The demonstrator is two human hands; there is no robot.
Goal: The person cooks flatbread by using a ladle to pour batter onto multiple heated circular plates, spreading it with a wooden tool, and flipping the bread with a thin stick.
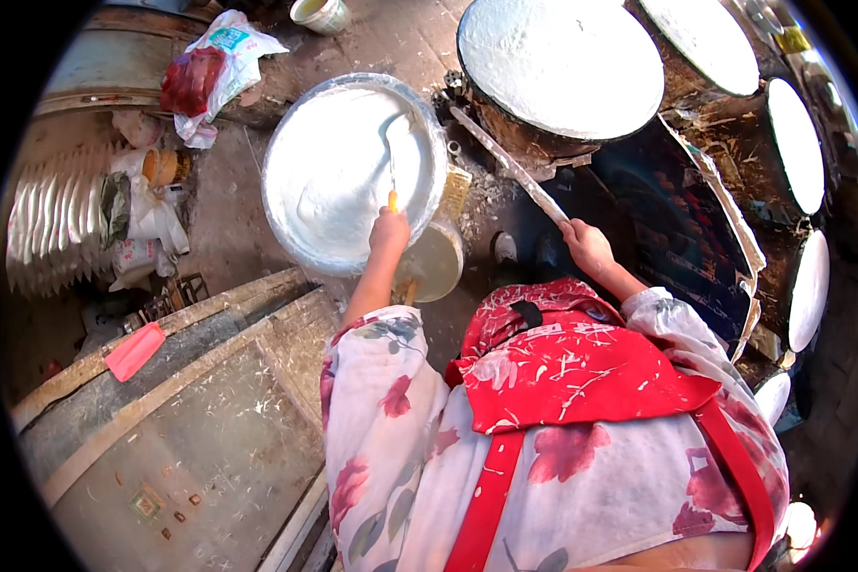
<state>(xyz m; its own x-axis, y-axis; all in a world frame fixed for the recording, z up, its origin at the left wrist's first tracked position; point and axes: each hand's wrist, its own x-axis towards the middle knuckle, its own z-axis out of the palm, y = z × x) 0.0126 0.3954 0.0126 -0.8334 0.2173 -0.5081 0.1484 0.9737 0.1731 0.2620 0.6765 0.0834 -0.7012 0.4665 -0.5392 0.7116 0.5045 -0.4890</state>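
My left hand [389, 232] is closed around the yellow handle of a tool [393, 200], whose metal end touches the thick white paste [329, 157] in a large round tub [272, 207]. My right hand [588, 247] grips the near end of a long, white-smeared stick [508, 161]. That stick slants away to the upper left, its far end beside the round vessel with a white surface [565, 57]. Below the tub's right side stands a smaller bucket [454, 261] of cloudy liquid, partly behind my left forearm.
Several more round vessels with white tops [797, 146] line the right side. A dark panel with a ragged pale edge [722, 193] stands between them and me. At lower left is a worn framed board [207, 429]; plastic bags [239, 43] and a small pail [322, 16] lie beyond.
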